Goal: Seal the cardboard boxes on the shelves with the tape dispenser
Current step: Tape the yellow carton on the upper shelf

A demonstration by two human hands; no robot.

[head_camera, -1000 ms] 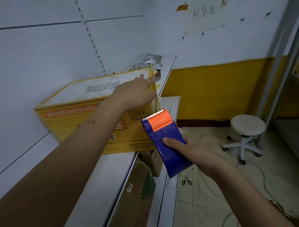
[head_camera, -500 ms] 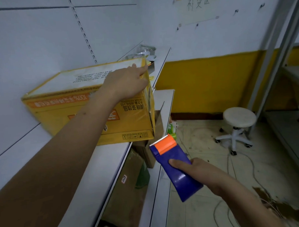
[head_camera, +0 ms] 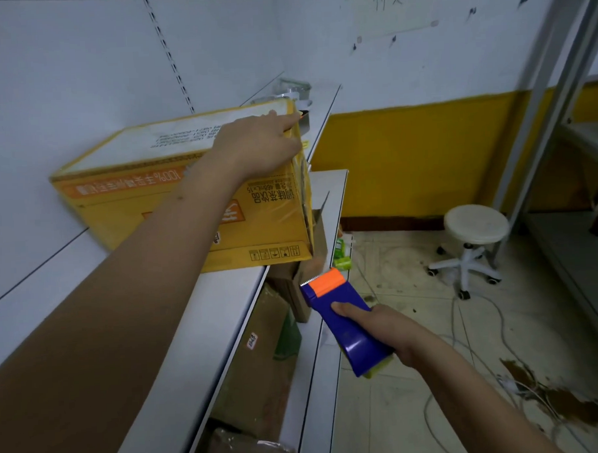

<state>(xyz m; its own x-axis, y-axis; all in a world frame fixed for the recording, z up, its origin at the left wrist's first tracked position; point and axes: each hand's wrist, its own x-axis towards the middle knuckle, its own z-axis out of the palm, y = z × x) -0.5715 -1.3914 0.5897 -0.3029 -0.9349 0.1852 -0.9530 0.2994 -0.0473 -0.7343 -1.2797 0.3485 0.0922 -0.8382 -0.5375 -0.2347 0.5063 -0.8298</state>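
- Dispenser [head_camera: 342, 318] has been dropped lower-centre, gripped by right hand [head_camera: 394, 331].
- Box [head_camera: 186, 193] edge is pressed by flat-fingered left hand [head_camera: 256, 146]; taping probably paused.

Room around the white stool [head_camera: 475, 224]

Stool on tiled floor [head_camera: 418, 409]; white cables [head_camera: 474, 342] trail just beside its castors. Yellow-banded wall [head_camera: 407, 160] behind it. Grey rack upright [head_camera: 539, 113] right of it. Paper sign [head_camera: 396, 8] high above.

Both forearms are bare from the frame edge down to the wrists, with no sleeve, watch, ring or glove showing on the left hand [head_camera: 256, 146] or the right hand [head_camera: 394, 331].
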